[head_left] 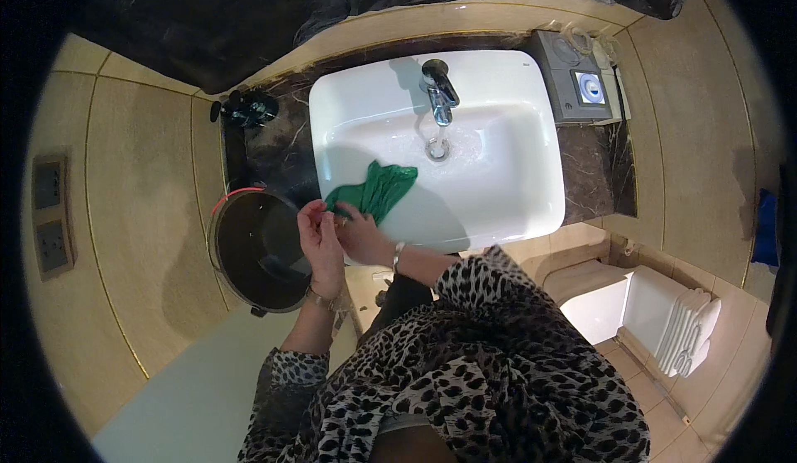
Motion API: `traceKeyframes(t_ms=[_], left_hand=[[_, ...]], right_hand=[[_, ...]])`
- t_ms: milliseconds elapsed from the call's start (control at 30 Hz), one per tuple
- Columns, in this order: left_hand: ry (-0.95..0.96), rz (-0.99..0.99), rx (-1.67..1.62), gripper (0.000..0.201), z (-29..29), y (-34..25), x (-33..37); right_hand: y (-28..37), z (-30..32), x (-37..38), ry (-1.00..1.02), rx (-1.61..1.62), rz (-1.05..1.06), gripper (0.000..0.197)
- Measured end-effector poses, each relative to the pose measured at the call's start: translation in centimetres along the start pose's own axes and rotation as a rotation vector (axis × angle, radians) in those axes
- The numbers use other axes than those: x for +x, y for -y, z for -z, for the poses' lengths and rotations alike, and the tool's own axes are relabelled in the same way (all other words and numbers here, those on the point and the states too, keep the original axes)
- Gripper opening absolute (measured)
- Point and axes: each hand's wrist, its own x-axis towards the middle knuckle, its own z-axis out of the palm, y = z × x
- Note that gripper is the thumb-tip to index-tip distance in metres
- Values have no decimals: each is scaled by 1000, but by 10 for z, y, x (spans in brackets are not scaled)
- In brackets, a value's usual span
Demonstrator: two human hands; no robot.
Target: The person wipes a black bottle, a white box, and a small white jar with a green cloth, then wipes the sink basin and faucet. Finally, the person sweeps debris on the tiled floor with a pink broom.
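Note:
A wet-looking, crumpled green cloth point(386, 191) hangs over the left front part of the white sink point(515, 197). My right hand point(362, 237) is closed on the near edge of the cloth, its fingers curled. Close against it, my left hand point(319, 235) pinches the cloth's left end, thumb toward the fingers. Both hands meet above the sink's front left corner, and their fingertips partly hide each other. From the chrome faucet point(440, 89) a thin stream of water runs onto the drain point(437, 148).
A dark bucket point(261, 247) with a red-edged rim stands left of the sink, beside my left hand. Dark bottles point(249, 108) sit on the marble counter point(282, 151). A grey device with a lit screen point(590, 88) is at the right. White folded towels point(687, 330) are lower right.

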Motion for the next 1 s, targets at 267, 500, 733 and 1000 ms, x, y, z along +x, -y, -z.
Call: traceKeyframes(t_ms=[267, 500, 733, 1000], left_hand=[[177, 71, 435, 24, -37, 41, -11], [373, -384, 825, 21, -71, 90, -35], [569, -178, 1113, 37, -94, 87, -33], [620, -210, 1235, 33, -104, 71, -38]], right_hand=[[-32, 19, -82, 226, -206, 255, 24], [-92, 79, -192, -137, -50, 197, 16], [-151, 148, -268, -362, -60, -20, 36], [-232, 191, -218, -216, -400, -147, 34]])
